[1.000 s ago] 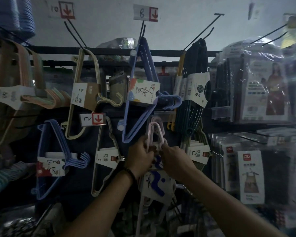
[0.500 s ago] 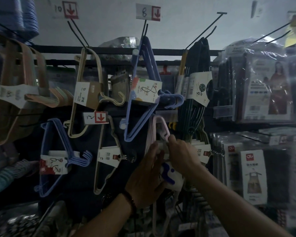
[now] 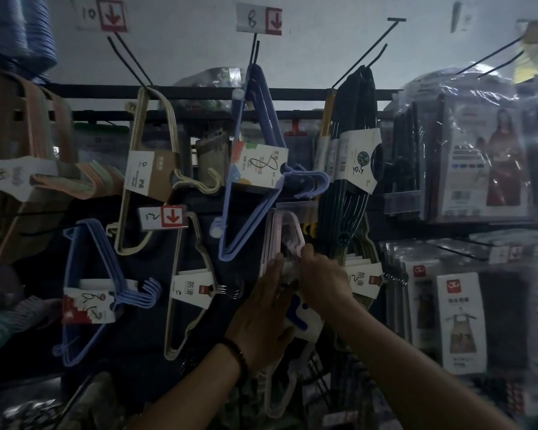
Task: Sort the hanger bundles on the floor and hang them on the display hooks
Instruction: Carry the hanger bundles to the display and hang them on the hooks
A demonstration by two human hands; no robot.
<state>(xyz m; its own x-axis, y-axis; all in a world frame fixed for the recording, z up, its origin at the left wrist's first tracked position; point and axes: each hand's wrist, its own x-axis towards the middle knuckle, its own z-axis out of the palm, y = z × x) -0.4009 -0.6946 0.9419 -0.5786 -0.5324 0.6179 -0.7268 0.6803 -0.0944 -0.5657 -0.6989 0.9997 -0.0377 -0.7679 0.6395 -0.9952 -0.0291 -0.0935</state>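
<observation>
A pale pink hanger bundle (image 3: 284, 226) with a white and blue label (image 3: 302, 318) hangs against the dark display panel, just below the blue hanger bundle (image 3: 255, 169). My right hand (image 3: 322, 277) pinches the pink bundle's upper corner near its hook end. My left hand (image 3: 263, 308) lies flat with straight fingers against the bundle's left side and label. The hook that carries the pink bundle is hidden behind it and my hands.
Other bundles hang on hooks: cream hangers (image 3: 151, 169), blue hangers (image 3: 90, 287) lower left, beige hangers (image 3: 190, 283), dark green hangers (image 3: 354, 162). An empty hook (image 3: 367, 51) juts out upper right. Bagged aprons (image 3: 466, 153) fill the right side. Price tags (image 3: 258, 18) mark the hooks.
The pink bundle rose from low in front of me to the panel. My left hand let go of it and flattened against its side; my right hand kept its hold near the top.
</observation>
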